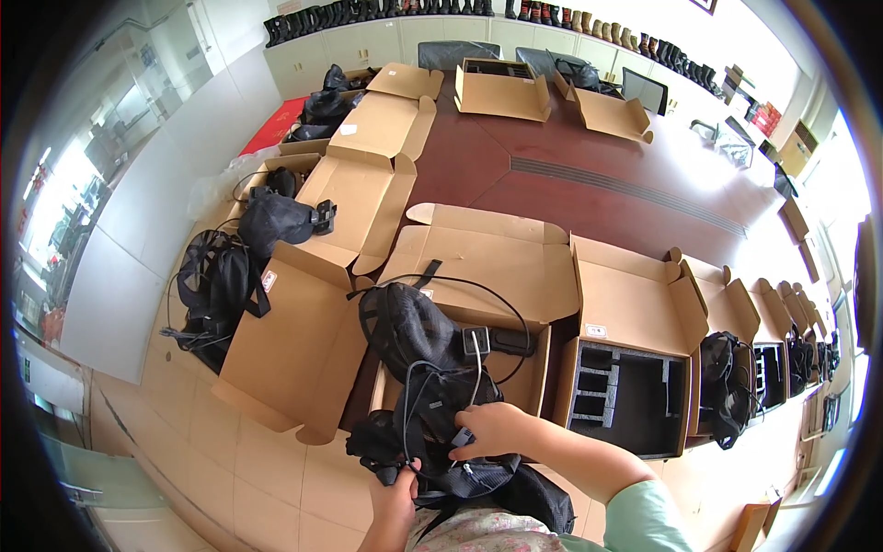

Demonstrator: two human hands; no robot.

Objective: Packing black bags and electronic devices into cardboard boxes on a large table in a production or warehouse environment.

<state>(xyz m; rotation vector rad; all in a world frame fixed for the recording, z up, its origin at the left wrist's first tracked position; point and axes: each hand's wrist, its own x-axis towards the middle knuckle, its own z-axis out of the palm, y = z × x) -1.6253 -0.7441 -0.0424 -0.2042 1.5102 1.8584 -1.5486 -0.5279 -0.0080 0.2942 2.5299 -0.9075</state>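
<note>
A black mesh backpack [440, 414] lies against me at the front edge of an open cardboard box. My left hand [394, 497] is closed at its lower left, pinching a thin dark cable [406, 405] that loops down over the fabric. On the bag's right side my right hand [497, 429] grips a small grey plug-like piece [463, 437]. A white cable [477, 377] runs from near that hand up to a small dark module [476, 341] beside a black cap [405, 322]. The fingertips partly hide the grey piece.
The open box [538, 368] sits under the cap and bag. To its right is another open box with a dark foam insert [635, 405]; more boxes line the table's right edge. At left, a black bag [216, 285] and another cap [276, 216] rest by open cartons on the dark red table [460, 156].
</note>
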